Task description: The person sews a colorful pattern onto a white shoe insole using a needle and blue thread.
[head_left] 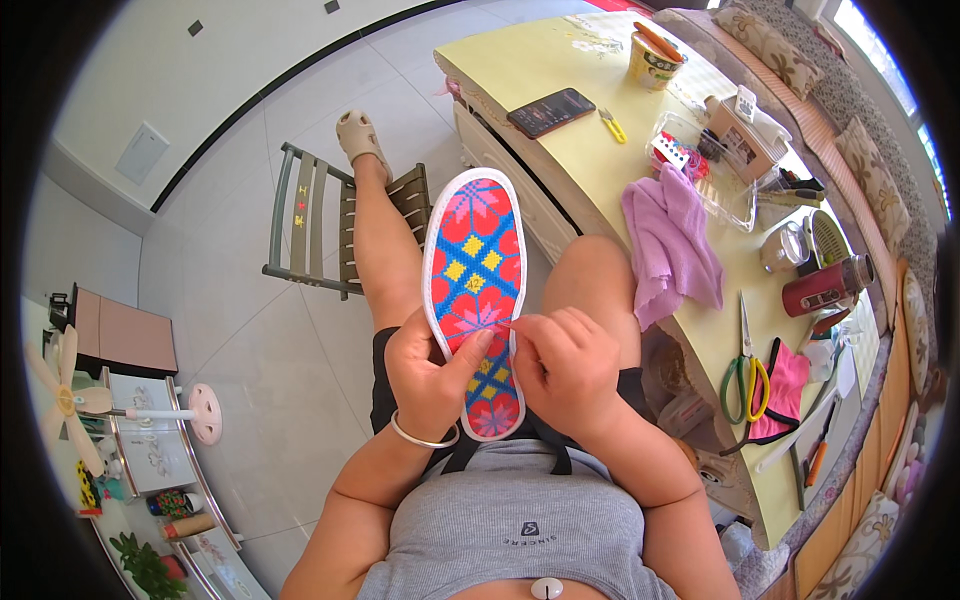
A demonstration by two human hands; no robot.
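An embroidered shoe insole (476,272) stands lengthwise before my lap, with red flowers, blue bands and yellow diamonds inside a white rim. My left hand (424,372) is closed on its left edge, thumb lying across the patterned face. At the insole's right edge, my right hand (572,368) is closed in a pinch, fingertips close to the red stitching. Whatever lies between those fingertips is too small to make out. A bangle circles my left wrist.
To the right, a yellow-topped table (590,180) carries a phone (550,112), purple cloth (676,240), scissors (744,375), a dark red flask (828,286) and a clear plastic box (725,200). My leg rests on a folding chair (318,225). A white fan (70,400) stands left.
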